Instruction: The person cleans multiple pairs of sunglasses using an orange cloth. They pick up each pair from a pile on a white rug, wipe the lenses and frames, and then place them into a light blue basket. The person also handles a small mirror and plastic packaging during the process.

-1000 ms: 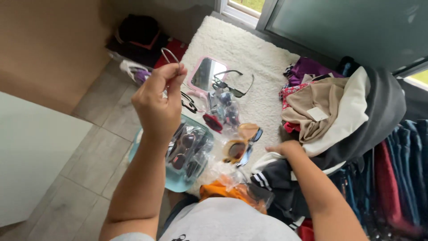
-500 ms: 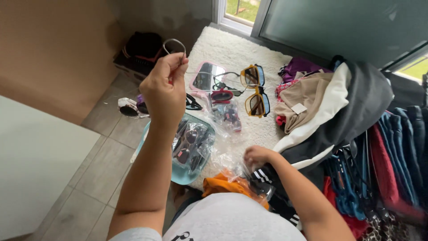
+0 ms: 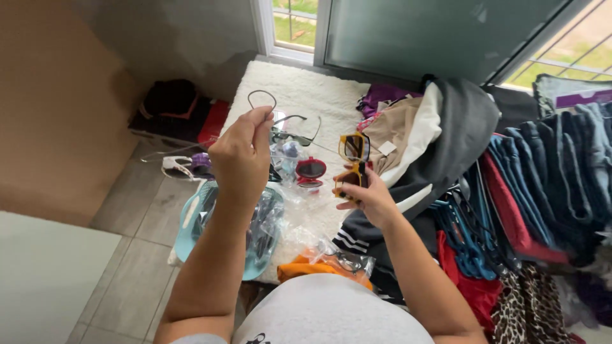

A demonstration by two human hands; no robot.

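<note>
Left hand [image 3: 241,153] pinched shut on thin wire glasses [image 3: 290,127]. Right hand [image 3: 368,197] clasps yellow sunglasses [image 3: 354,156]; red glasses [image 3: 310,172] between both grips.

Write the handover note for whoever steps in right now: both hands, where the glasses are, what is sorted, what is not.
Left hand: raised, fingers pinched on a thin dark wire loop.
Right hand: shut on yellow-framed sunglasses, held up above the white fluffy rug.
On the rug: red-framed sunglasses and dark thin-framed glasses, lying loose.
Light blue tray below the left forearm holds more glasses under clear plastic.
Done: several pairs are out of the tray on the rug.
Left: both held items are not yet set down; the tray is not emptied. Clothes pile on the right untouched.
</note>
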